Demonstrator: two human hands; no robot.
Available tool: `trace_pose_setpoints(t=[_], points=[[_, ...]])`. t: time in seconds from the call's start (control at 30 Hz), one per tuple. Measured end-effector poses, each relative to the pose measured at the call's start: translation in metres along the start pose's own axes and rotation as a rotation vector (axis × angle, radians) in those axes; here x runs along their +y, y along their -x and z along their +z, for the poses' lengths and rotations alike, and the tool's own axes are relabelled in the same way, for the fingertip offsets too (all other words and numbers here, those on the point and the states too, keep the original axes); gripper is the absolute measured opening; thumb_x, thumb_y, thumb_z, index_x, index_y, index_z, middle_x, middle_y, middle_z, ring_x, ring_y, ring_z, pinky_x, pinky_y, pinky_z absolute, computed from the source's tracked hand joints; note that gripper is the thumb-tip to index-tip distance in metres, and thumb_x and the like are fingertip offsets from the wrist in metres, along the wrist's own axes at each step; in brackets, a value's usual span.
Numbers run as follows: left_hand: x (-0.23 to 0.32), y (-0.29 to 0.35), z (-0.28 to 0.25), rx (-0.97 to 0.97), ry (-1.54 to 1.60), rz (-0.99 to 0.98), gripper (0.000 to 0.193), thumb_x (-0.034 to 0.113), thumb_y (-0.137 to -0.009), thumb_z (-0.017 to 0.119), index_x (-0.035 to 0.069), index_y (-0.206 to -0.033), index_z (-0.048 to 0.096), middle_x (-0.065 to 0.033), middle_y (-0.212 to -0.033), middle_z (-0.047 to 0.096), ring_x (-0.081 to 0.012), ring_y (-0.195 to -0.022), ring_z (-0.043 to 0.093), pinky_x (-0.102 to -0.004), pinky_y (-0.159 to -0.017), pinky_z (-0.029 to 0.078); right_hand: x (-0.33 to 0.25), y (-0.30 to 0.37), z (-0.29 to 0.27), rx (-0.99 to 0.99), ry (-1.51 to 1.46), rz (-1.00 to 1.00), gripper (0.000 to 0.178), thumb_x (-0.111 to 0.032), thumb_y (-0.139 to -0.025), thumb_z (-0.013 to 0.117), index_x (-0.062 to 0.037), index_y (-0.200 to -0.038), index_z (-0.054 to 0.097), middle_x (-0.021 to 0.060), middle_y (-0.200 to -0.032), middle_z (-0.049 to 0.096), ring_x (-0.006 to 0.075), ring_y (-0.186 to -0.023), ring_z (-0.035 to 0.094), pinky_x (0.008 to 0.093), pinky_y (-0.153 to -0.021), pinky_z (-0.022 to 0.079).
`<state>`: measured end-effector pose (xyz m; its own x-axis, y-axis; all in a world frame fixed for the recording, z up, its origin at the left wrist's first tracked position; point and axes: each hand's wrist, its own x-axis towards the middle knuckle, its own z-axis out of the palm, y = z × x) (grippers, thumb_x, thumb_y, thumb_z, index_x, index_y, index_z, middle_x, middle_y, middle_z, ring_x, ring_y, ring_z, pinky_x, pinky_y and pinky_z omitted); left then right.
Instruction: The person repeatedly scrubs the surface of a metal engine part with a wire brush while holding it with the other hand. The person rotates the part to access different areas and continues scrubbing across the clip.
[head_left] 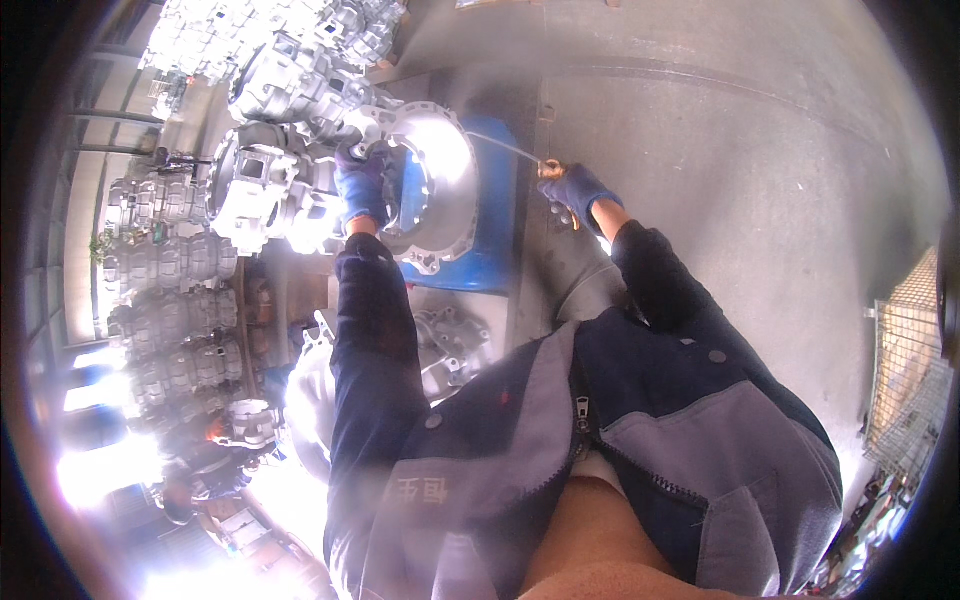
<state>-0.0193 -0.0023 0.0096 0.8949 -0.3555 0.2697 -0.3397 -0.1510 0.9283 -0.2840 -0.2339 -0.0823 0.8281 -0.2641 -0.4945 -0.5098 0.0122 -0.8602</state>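
Note:
A large silver cast-metal housing [455, 195] with a round flanged opening stands over a blue surface [495, 215]. My left hand [362, 185], in a dark blue glove, grips the housing at the left of its opening; some fingertips are hidden. To the right, my gloved right hand [575, 192] is closed round an orange-handled tool [549, 169]. From it a long, thin, pale rod [505, 145] curves left toward the housing's flange. Glare washes out the upper flange, so I cannot tell whether the rod's tip touches it.
More silver castings [258, 185] crowd close on the left, with stacked housings [170, 270] beyond. Another casting [455, 350] sits low, near my left forearm. Grey concrete floor [720, 170] spreads to the right, where a wire mesh cage [905, 350] stands at the edge.

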Motion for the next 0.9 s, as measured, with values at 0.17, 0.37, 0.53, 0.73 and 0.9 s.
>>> trace_pose_setpoints(t=[0.17, 0.37, 0.53, 0.73, 0.9], points=[[0.006, 0.007, 0.002, -0.026, -0.052, 0.125, 0.046, -0.009, -0.079, 0.063, 0.008, -0.119, 0.051, -0.004, -0.095, 0.06, -0.0122, -0.079, 0.058, -0.0254, -0.067, 0.051, -0.007, 0.01, 0.0, 0.06, -0.114, 0.071, 0.048, -0.035, -0.088, 0.055, -0.0195, -0.133, 0.051, 0.0065, -0.091, 0.067, 0.0181, -0.074, 0.063, 0.0359, -0.056, 0.052], [0.024, 0.007, 0.006, 0.017, -0.096, 0.025, 0.047, 0.0, -0.077, 0.07, 0.007, -0.119, 0.051, -0.0045, -0.102, 0.06, -0.0145, -0.087, 0.057, -0.0274, -0.076, 0.049, -0.013, 0.014, 0.006, 0.033, -0.086, 0.018, 0.047, -0.035, -0.089, 0.054, -0.0189, -0.133, 0.051, 0.0074, -0.088, 0.067, 0.0175, -0.072, 0.063, 0.0361, -0.057, 0.052], [0.015, 0.004, 0.002, 0.051, -0.264, -0.019, 0.045, 0.013, -0.076, 0.079, 0.009, -0.113, 0.054, -0.003, -0.103, 0.06, -0.0138, -0.092, 0.055, -0.0276, -0.084, 0.045, -0.027, 0.017, 0.001, 0.053, 0.006, 0.062, 0.042, -0.034, -0.089, 0.056, -0.0184, -0.129, 0.055, 0.0061, -0.082, 0.066, 0.0164, -0.066, 0.062, 0.034, -0.056, 0.051], [0.005, 0.001, 0.0, 0.148, -0.51, 0.089, 0.053, 0.023, -0.071, 0.084, 0.007, -0.113, 0.056, -0.0047, -0.1, 0.063, -0.0159, -0.088, 0.058, -0.029, -0.082, 0.047, -0.011, 0.044, 0.001, 0.04, 0.173, 0.083, 0.039, -0.032, -0.088, 0.058, -0.0179, -0.125, 0.058, 0.0062, -0.078, 0.066, 0.0155, -0.062, 0.061, 0.0326, -0.054, 0.049], [0.003, -0.001, -0.002, 0.1, -0.377, 0.051, 0.053, 0.017, -0.072, 0.083, 0.006, -0.115, 0.054, -0.0068, -0.106, 0.062, -0.0168, -0.094, 0.058, -0.0296, -0.086, 0.047, 0.017, 0.062, 0.003, -0.101, 0.348, 0.151, 0.041, -0.032, -0.088, 0.059, -0.0169, -0.126, 0.058, 0.0059, -0.074, 0.064, 0.0152, -0.057, 0.058, 0.0315, -0.051, 0.048]])
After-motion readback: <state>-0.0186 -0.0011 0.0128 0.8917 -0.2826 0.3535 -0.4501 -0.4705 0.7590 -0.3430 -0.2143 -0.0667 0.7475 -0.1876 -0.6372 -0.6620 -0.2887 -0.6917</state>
